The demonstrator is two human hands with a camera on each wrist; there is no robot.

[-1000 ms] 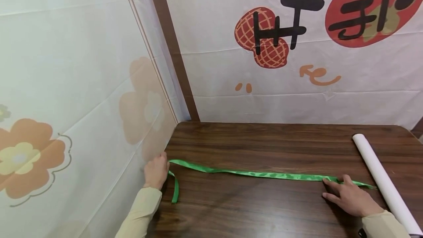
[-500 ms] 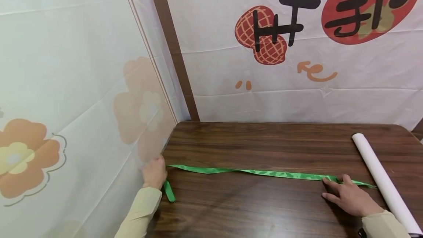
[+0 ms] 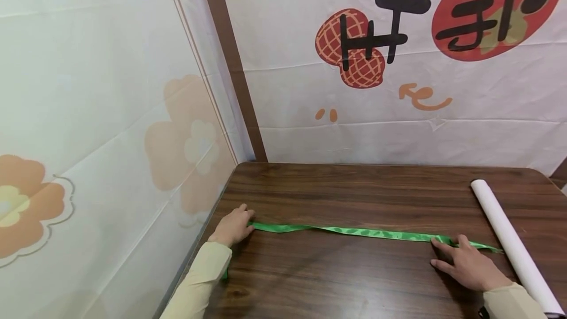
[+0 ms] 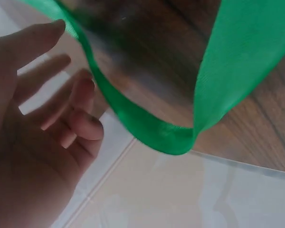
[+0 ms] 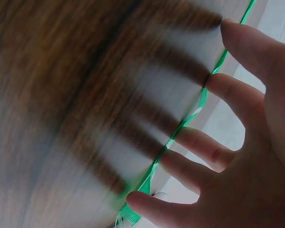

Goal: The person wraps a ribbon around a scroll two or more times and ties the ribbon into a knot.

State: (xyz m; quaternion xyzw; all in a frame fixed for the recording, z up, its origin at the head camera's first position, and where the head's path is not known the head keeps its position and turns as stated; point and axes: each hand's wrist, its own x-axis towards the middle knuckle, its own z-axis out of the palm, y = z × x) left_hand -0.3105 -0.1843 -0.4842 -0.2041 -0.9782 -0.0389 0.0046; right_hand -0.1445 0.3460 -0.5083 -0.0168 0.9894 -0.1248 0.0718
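A long green satin ribbon [image 3: 363,232] stretches across the brown wooden table, slightly twisted toward its left part. At its left stretch my left hand [image 3: 232,228] has its fingertips right at the ribbon. Seen from the left wrist, the fingers are loosely bent and spread, thumb apart from them, and the ribbon [image 4: 147,130] hangs in a loop beside the fingertips. My right hand [image 3: 469,262] presses the ribbon onto the table with spread fingers. From the right wrist, its fingertips line up along the ribbon [image 5: 197,107], whose frayed end shows near the little finger.
A white roll [image 3: 509,240] lies lengthwise at the right, close to the ribbon's right end. The wooden table [image 3: 354,191] meets a printed cloth [image 3: 288,102] at the back and another cloth [image 3: 110,171] on the left.
My left hand has moved right along the ribbon from the table's left edge, its fist loosening. The ribbon's loose left end now mostly sits behind the sleeve. The right hand stays put.
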